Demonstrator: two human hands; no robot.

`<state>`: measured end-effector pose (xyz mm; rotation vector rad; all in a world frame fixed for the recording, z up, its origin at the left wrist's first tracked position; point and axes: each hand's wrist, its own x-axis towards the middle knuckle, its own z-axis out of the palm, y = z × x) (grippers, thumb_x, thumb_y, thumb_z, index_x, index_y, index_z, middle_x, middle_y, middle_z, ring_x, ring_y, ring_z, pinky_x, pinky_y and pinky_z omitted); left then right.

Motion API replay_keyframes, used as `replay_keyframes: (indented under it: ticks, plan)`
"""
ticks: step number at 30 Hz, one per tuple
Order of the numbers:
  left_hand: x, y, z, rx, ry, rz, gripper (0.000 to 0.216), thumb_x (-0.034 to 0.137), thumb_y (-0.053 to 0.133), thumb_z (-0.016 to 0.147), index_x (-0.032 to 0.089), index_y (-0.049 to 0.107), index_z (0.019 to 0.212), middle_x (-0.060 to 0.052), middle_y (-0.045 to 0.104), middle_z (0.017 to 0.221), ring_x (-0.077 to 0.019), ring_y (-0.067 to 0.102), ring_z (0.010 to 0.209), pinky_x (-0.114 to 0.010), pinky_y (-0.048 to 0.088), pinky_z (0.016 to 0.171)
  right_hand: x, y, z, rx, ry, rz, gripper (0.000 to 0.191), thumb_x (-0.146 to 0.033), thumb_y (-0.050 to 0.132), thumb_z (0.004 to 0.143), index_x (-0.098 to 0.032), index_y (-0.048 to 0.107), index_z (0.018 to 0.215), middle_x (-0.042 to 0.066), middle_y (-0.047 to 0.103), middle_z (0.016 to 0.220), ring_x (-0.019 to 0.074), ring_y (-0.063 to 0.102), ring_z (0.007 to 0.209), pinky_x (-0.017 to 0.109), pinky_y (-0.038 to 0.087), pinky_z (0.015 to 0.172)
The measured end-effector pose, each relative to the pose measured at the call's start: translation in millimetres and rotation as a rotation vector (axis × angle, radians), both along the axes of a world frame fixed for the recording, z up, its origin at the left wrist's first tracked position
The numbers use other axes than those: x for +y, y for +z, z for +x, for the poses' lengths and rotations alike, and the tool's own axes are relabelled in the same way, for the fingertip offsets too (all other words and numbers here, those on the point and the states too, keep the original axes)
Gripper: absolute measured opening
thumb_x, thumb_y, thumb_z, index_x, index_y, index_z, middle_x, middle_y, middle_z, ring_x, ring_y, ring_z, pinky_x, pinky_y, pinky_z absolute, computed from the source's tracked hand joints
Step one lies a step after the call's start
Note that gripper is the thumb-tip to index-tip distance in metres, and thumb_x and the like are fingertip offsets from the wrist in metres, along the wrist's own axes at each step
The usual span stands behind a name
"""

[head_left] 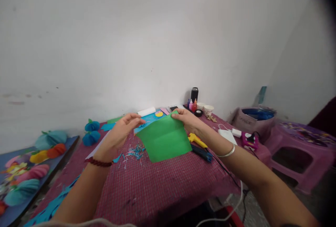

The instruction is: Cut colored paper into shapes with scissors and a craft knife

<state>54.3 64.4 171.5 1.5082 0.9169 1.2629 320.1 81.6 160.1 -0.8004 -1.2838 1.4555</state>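
Note:
Both hands hold up a green sheet of paper (pixel 165 139) above a table covered in a maroon checked cloth (pixel 147 185). My right hand (pixel 187 119) pinches the sheet's top right corner. My left hand (pixel 123 129), with a dark red bead bracelet at the wrist, has its fingers curled at the sheet's top left edge. The sheet shows fold creases and hangs tilted toward me. Under it lie blue paper scraps (pixel 135 151).
A yellow glue gun (pixel 196 139) and a dark blue tool lie right of the sheet. Behind stand a black can (pixel 194 94), small paint bottles, paper cups (pixel 208 110), blue card. Paper flowers (pixel 28 171) lie on a board left; a pink stool (pixel 301 153) stands right.

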Motion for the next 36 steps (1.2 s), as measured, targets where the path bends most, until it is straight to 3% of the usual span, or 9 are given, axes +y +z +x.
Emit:
replay_keyframes:
  ticks: [3,8,13,15,19,22,26,31,36]
  plan:
    - [-25,5.1,15,0.153,-0.058,0.016,0.038,0.028,0.075,0.067,0.022,0.067,0.103,-0.008,0.070,0.096,-0.0160,0.062,0.080,-0.027,0.048,0.068,-19,0.9,-1,0.036,0.048,-0.027,0.029,-0.033,0.080,0.057,-0.018,0.058,0.069,-0.004,0.060,0.058,0.0093,0.052,0.049,0.020,0.039,0.049]
    - [-43,9.3,28,0.445,-0.081,0.046,0.015,0.033,0.071,0.069,0.018,0.070,0.067,0.000,0.058,0.056,-0.0111,0.048,0.051,-0.023,0.035,0.047,-41,2.0,5,-0.037,0.088,0.090,0.030,-0.041,0.076,0.061,-0.018,0.061,0.074,-0.004,0.059,0.059,0.0090,0.051,0.050,0.021,0.040,0.051]
    - [-32,20.1,38,0.698,-0.033,0.099,0.023,0.038,0.064,0.071,0.016,0.068,0.065,0.002,0.056,0.053,-0.0112,0.047,0.049,-0.023,0.033,0.047,-28,-6.1,17,-0.109,0.018,0.251,0.027,-0.040,0.073,0.063,-0.016,0.062,0.071,-0.004,0.057,0.059,0.0087,0.048,0.052,0.021,0.038,0.053]
    - [-27,22.3,45,0.841,0.069,0.228,0.020,0.033,0.061,0.073,0.016,0.067,0.066,0.001,0.059,0.057,-0.0136,0.052,0.055,-0.024,0.037,0.052,-20,-9.6,20,-0.123,-0.030,0.279,0.022,-0.035,0.073,0.062,-0.016,0.061,0.066,-0.004,0.055,0.056,0.0088,0.046,0.052,0.022,0.036,0.053]
    - [-34,14.6,52,1.018,0.230,0.741,0.014,0.023,0.057,0.080,0.017,0.069,0.078,-0.005,0.068,0.080,-0.0194,0.059,0.078,-0.033,0.045,0.073,-20,-18.3,28,-0.148,-0.122,0.324,0.010,-0.025,0.070,0.067,-0.018,0.063,0.067,-0.004,0.055,0.060,0.0105,0.046,0.059,0.025,0.038,0.060]
    - [-55,-4.6,49,1.070,0.262,1.053,0.015,0.022,0.053,0.087,0.020,0.068,0.087,-0.007,0.067,0.092,-0.0207,0.057,0.090,-0.037,0.043,0.082,-38,-34.5,36,-0.281,-0.208,0.632,0.002,-0.021,0.066,0.075,-0.020,0.066,0.073,0.000,0.062,0.076,0.0145,0.055,0.076,0.030,0.042,0.076]
    - [-90,-57.7,39,1.213,0.235,1.138,0.016,0.018,0.050,0.090,0.019,0.065,0.089,-0.006,0.063,0.085,-0.0196,0.053,0.085,-0.035,0.042,0.076,-70,-86.5,42,-0.544,-0.194,0.956,0.011,-0.021,0.058,0.086,-0.022,0.068,0.081,0.003,0.064,0.088,0.0169,0.058,0.086,0.033,0.044,0.080]
    - [-120,-139.9,28,1.371,0.007,0.962,0.014,0.015,0.052,0.089,0.018,0.063,0.081,-0.002,0.056,0.070,-0.0179,0.046,0.070,-0.033,0.036,0.066,-106,-159.6,38,-0.840,-0.001,0.908,0.012,-0.020,0.058,0.089,-0.021,0.069,0.085,0.004,0.063,0.087,0.0164,0.056,0.083,0.033,0.040,0.077]
    - [-132,-173.2,26,1.388,-0.148,0.681,0.016,0.015,0.050,0.089,0.018,0.062,0.079,-0.003,0.054,0.072,-0.0197,0.046,0.071,-0.033,0.037,0.066,-127,-177.3,25,-0.998,0.094,0.740,0.009,-0.022,0.061,0.087,-0.021,0.069,0.091,0.004,0.063,0.094,0.0180,0.053,0.090,0.035,0.034,0.083]
